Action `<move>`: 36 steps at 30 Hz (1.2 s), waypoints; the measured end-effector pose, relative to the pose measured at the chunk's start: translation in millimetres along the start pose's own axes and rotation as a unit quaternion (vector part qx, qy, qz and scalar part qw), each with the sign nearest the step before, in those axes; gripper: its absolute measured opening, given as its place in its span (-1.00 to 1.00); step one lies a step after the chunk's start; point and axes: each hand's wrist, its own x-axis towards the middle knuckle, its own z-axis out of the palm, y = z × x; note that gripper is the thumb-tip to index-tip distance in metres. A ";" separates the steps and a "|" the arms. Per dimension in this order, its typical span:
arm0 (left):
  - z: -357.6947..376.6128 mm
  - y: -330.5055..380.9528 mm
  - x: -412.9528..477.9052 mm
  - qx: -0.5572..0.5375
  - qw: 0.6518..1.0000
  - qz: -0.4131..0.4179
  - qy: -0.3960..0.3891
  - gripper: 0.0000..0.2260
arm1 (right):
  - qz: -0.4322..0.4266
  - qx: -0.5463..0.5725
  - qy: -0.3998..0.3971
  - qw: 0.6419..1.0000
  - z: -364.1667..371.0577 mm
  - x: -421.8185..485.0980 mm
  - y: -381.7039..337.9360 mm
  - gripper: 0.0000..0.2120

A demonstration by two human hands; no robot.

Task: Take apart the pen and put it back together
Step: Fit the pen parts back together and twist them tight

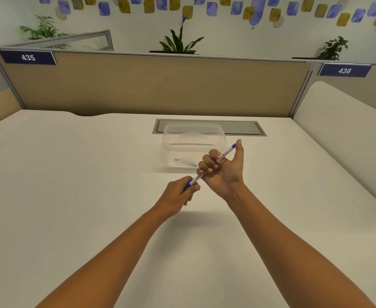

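A white pen (224, 154) with blue ends is held slanted above the desk, low at the left and high at the right. My right hand (223, 168) is palm-up with its fingers curled around the white barrel and the thumb raised beside the upper blue tip (233, 146). My left hand (179, 193) pinches the lower blue cap (188, 185) between thumb and fingers. The middle of the barrel is hidden under my right fingers.
A clear plastic container (193, 143) stands on the white desk (93, 185) just behind my hands, with something small and bluish inside. A grey cable hatch (244, 127) lies behind it. Beige partition panels close the far side and the right.
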 end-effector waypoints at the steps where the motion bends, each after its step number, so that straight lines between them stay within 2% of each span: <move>1: 0.6 -1.5 0.3 0.008 1.000 0.004 0.002 -0.78 | -0.001 0.003 -0.004 1.000 -1.3 0.1 0.1 -0.35; 6: 0.9 1.6 -0.2 0.063 0.998 0.024 -0.016 -0.74 | -0.009 0.015 -0.009 1.000 -3.2 -0.3 0.1 -0.37; 36: 7.7 -2.6 1.3 0.053 0.998 0.031 -0.009 -0.74 | -0.058 -0.009 0.042 0.997 5.3 -0.5 0.6 -0.40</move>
